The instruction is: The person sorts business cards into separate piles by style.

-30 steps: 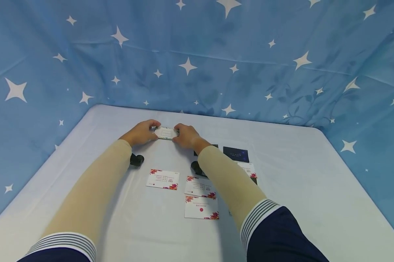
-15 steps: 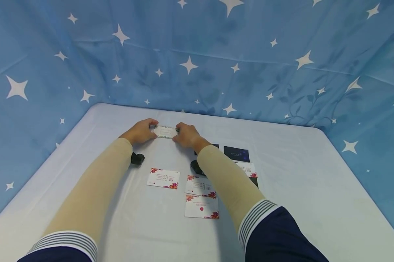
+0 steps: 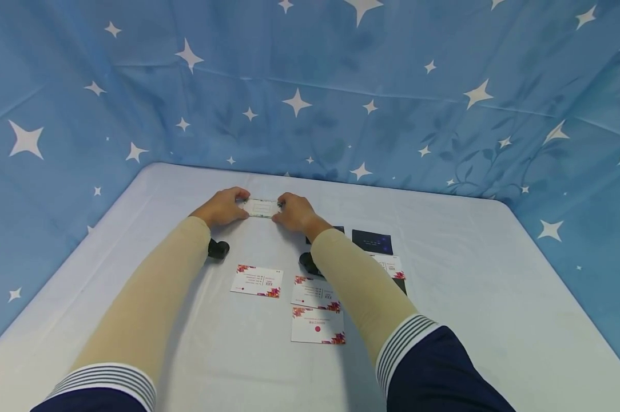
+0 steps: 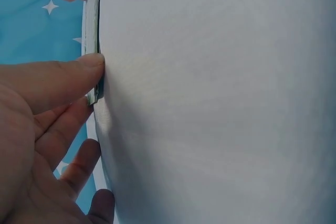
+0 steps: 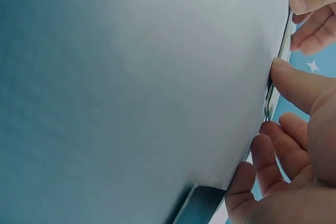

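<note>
At the far side of the white table, both hands grip a small stack of business cards (image 3: 261,208) from opposite ends. The top card is white with greenish decoration along its edges. My left hand (image 3: 221,207) pinches the left end between thumb and fingers. The right hand (image 3: 293,213) does the same at the right end. Seen from the left wrist, the card stack (image 4: 94,24) shows its layered edge close at the tabletop, the left thumb pressed on its near long side. In the right wrist view, the layers of the card stack (image 5: 270,98) look slightly spread by the right thumb.
Nearer me lie a lone white card with red flowers (image 3: 257,281) and two matching cards, one (image 3: 315,293) above another (image 3: 317,326). A dark blue card (image 3: 373,242) sits to the right, with more cards partly hidden by the right forearm. A starry blue curtain (image 3: 310,131) hangs behind.
</note>
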Demonstrator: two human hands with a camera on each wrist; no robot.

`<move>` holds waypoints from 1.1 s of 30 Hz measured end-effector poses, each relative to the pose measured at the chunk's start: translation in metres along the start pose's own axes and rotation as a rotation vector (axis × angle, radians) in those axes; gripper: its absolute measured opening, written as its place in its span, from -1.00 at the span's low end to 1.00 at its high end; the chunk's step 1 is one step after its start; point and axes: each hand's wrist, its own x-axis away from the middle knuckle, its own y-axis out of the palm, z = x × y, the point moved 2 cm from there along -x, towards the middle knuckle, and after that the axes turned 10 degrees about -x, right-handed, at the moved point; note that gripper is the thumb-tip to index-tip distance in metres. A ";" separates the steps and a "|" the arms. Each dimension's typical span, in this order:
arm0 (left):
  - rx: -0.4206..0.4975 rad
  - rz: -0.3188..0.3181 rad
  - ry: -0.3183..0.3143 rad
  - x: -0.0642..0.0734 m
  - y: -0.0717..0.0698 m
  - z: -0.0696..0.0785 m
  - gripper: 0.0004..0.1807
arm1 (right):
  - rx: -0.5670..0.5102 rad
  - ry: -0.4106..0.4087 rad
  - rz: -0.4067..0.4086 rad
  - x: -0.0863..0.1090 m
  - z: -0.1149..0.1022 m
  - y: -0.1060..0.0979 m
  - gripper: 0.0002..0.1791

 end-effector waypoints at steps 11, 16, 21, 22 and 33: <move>0.042 0.005 -0.005 0.006 -0.006 0.006 -0.25 | -0.073 0.005 -0.009 0.009 0.000 -0.009 -0.23; 0.052 0.005 0.046 0.009 -0.008 0.019 -0.24 | -0.104 -0.043 -0.037 0.021 0.005 -0.027 -0.24; 0.034 -0.007 0.113 0.011 -0.001 0.039 -0.24 | -0.140 -0.072 -0.055 0.039 0.019 -0.049 -0.24; 0.031 -0.013 0.129 0.012 0.001 0.043 -0.24 | -0.147 -0.070 -0.055 0.043 0.022 -0.053 -0.24; -0.063 -0.048 0.214 0.015 0.030 0.087 -0.27 | -0.019 -0.062 -0.103 0.073 0.072 -0.076 -0.21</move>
